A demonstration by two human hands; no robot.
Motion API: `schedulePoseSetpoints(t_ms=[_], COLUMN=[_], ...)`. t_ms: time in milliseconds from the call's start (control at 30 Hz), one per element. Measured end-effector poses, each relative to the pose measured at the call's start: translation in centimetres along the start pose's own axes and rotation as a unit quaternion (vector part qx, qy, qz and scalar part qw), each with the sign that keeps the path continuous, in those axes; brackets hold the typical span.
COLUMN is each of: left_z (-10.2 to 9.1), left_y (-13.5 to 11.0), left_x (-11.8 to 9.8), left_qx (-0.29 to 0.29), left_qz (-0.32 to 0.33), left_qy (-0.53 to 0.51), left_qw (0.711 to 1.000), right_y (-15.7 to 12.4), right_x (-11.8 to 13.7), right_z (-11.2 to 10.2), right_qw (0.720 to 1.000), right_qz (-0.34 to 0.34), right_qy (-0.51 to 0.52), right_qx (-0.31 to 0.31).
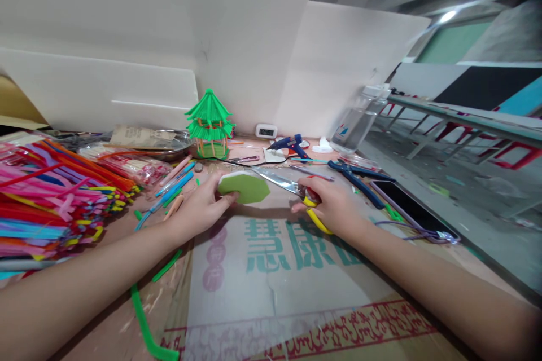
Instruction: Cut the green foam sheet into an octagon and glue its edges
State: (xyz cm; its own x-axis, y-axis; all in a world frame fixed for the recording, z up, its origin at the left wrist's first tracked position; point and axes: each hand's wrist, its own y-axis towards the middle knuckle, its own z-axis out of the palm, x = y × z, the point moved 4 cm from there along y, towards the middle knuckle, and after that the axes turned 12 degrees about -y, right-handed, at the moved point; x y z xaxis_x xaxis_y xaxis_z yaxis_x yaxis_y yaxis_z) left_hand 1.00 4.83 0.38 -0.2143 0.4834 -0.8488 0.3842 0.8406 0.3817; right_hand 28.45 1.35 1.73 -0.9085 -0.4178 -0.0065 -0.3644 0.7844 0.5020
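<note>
My left hand [202,207] pinches a flat green hexagon-like foam piece [244,188] just above the cardboard sheet [271,282]. My right hand [332,203] grips yellow-handled scissors [292,187], whose silver blades point left and reach the upper edge of the green piece. Both hands hover over the middle of the table. Behind them stands a small green pagoda model [210,125] made of pipe cleaners.
A big pile of coloured pipe cleaners [46,197] fills the left side. A blue glue gun [290,145], blue pliers [358,177], a phone [412,211], a clear bottle [359,118] and a metal tray [165,144] lie around. Loose green pipe cleaners [146,321] lie near my left arm.
</note>
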Motion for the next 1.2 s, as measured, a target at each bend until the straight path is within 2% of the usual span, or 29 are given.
schedulePoseSetpoints(t_ms=[133, 333, 567, 733, 1033, 1200], left_z=[0.1, 0.1, 0.1, -0.1, -0.2, -0.3], left_y=[0.0, -0.1, -0.5, -0.6, -0.2, -0.2], left_x=[-0.2, -0.6, -1.1, -0.5, -0.6, -0.4], left_qx=[-0.003, -0.009, 0.001, -0.001, -0.034, -0.039], left_qz=[-0.004, 0.009, 0.048, 0.014, -0.043, -0.026], left_qy=[-0.026, -0.012, 0.061, 0.094, -0.023, -0.034], left_qw=[1.0, 1.0, 0.997, 0.995, 0.998, 0.998], right_y=[0.1, 0.3, 0.2, 0.0, 0.2, 0.2], right_x=[-0.4, 0.5, 0.9, 1.1, 0.2, -0.6], right_z=[-0.1, -0.7, -0.9, -1.0, -0.8, -0.2], right_qw=[0.999, 0.999, 0.998, 0.996, 0.997, 0.998], right_qz=[0.016, -0.019, -0.035, -0.059, -0.025, 0.005], right_qy=[-0.007, -0.021, -0.029, -0.048, -0.038, -0.011], right_qx=[-0.043, -0.028, -0.04, -0.047, -0.066, -0.057])
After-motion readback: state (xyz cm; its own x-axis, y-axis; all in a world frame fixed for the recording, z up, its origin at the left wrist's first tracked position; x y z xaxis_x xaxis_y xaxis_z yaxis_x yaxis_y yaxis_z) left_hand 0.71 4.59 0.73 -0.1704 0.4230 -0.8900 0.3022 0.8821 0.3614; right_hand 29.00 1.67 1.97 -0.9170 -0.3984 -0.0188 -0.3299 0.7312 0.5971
